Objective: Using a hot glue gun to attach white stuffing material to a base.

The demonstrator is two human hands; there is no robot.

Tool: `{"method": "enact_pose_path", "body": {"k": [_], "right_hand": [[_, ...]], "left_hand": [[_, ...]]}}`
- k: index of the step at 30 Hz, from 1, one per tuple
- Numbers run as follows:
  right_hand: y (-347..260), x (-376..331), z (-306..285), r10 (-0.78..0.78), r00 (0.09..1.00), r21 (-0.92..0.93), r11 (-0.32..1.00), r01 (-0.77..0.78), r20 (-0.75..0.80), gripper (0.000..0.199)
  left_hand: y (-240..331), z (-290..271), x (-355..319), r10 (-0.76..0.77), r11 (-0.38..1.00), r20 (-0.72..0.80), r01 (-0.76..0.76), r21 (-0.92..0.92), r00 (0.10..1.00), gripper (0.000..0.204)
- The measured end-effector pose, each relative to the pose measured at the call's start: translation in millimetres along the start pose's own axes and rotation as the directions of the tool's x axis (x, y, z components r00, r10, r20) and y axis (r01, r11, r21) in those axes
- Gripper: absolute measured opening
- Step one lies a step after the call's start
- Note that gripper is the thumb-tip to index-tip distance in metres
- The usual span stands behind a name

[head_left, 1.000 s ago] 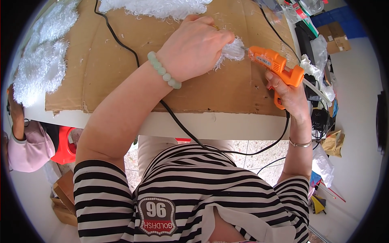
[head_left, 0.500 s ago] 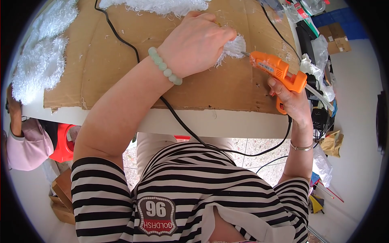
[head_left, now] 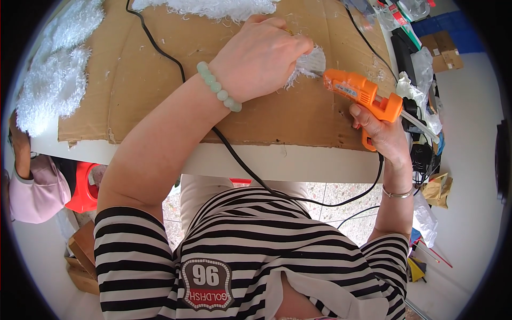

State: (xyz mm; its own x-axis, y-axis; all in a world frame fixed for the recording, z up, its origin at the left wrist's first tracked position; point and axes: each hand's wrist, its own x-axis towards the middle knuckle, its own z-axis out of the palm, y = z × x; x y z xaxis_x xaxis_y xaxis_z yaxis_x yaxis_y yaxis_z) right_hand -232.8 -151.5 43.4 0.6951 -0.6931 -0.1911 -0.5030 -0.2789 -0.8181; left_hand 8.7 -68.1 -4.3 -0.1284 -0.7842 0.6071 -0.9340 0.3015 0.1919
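Observation:
My right hand (head_left: 381, 130) is wrapped round the handle of an orange hot glue gun (head_left: 357, 88), with a pale glue stick (head_left: 418, 125) poking out of its back end. The metal nozzle points left and meets the edge of a small white fringed piece (head_left: 313, 60). Over that piece bends my left hand (head_left: 261, 58), fingers curled and closed on it; the fingertips are mostly hidden behind the hand. Brown cardboard (head_left: 154, 106) lies under both the hand and the piece.
Shaggy white fabric (head_left: 53, 85) covers the cardboard's left end, with more fluffy white material (head_left: 213, 7) at the far edge. A black cord (head_left: 234, 156) runs under my left forearm. Plastic bags (head_left: 422, 72) and clutter line the right side. Another person's pink sleeve (head_left: 40, 192) shows at left.
The glue gun has shifted slightly left, its nozzle now further against the fringed piece. My left hand stays nearly in place.

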Motion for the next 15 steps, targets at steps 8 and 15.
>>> {"method": "enact_pose_path", "body": {"k": [8,15], "right_hand": [[-1,6,5,-0.017,1.000,0.022,1.000,0.017,0.024,0.022],[-3,10,9,0.001,1.000,0.007,1.000,-0.001,0.001,0.023]], "left_hand": [[-3,1,-1,-0.060,0.992,-0.026,0.056,-0.113,0.998,0.015],[-2,0,0,-0.075,0.989,-0.015,0.073,-0.129,0.997,0.013]]}}
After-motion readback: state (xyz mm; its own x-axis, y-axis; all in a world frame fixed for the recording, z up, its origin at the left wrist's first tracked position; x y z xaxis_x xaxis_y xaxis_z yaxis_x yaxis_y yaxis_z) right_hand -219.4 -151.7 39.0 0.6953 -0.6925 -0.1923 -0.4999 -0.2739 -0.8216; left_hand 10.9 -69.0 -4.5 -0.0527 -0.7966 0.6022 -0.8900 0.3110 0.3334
